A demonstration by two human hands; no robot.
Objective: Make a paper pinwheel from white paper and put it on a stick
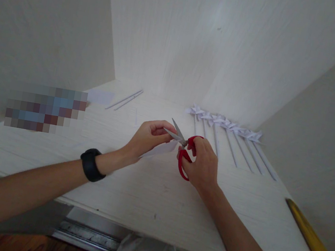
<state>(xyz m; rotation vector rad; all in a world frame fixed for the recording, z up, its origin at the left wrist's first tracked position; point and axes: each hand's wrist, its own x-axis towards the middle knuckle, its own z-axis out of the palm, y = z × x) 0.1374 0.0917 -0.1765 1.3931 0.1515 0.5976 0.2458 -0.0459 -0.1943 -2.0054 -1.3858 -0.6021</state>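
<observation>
Nearest, lower right of frame: a long yellow-and-black tool on the white wood-grain surface. Mid-frame, the R hand has thumb + fingers in the handles of red-handled steel scissors, blades apart; the L hand pinches a small white paper piece close by — can't tell if the blades touch it. Done, by the look of it: approx. seven white paper pinwheels on slim stems, in a row right of centre. A pixelated patch, left of frame, hides whatever's there. Still to do, prob.: the held piece, not yet a pinwheel, & two slim white sticks w/o heads, upper left of centre. Beside those — a flat white sheet, apparently unfolded. No containers that I can make out.
</observation>
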